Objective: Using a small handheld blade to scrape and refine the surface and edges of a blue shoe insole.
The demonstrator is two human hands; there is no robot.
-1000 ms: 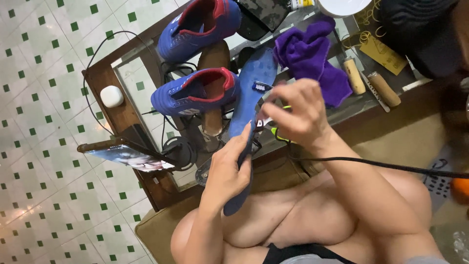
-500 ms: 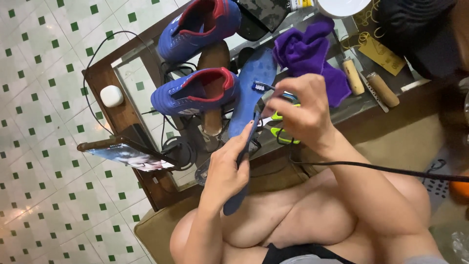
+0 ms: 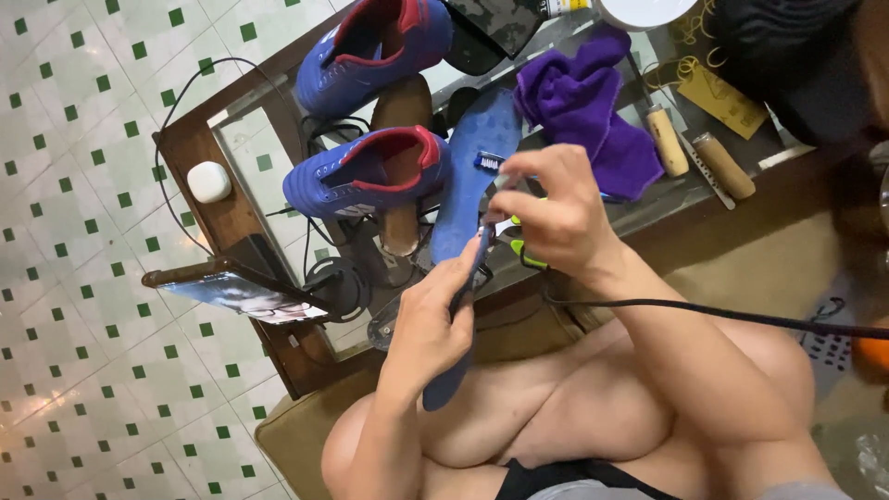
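1. Blue insole (image 3: 460,278) stands on its edge between the two hands, above the person's knees and just in front of the bench (image 3: 199,157).
2. Left hand (image 3: 435,319) has its grip closed around the lower half of the insole, and the fingers wrap over the thin edge.
3. Right hand (image 3: 556,218) has its grip clenched on a small tool (image 3: 519,243) with yellow-green parts; the tool meets the upper edge of the insole. A black cable (image 3: 722,315) runs from this hand to the right side.
4. On the bench a second blue insole (image 3: 482,157) lies flat, just behind the right hand.
5. Two blue shoes with red lining are on the bench: the near shoe (image 3: 366,176) sits on a wooden form, the far shoe (image 3: 370,51) lies behind it.
6. Purple cloth (image 3: 583,102) lies to the right of the flat insole, and two wooden handles (image 3: 694,153) lie beside the cloth.
7. White small case (image 3: 209,181) rests on the left corner of the bench, and a phone (image 3: 236,292) stands on a holder near the bench edge.
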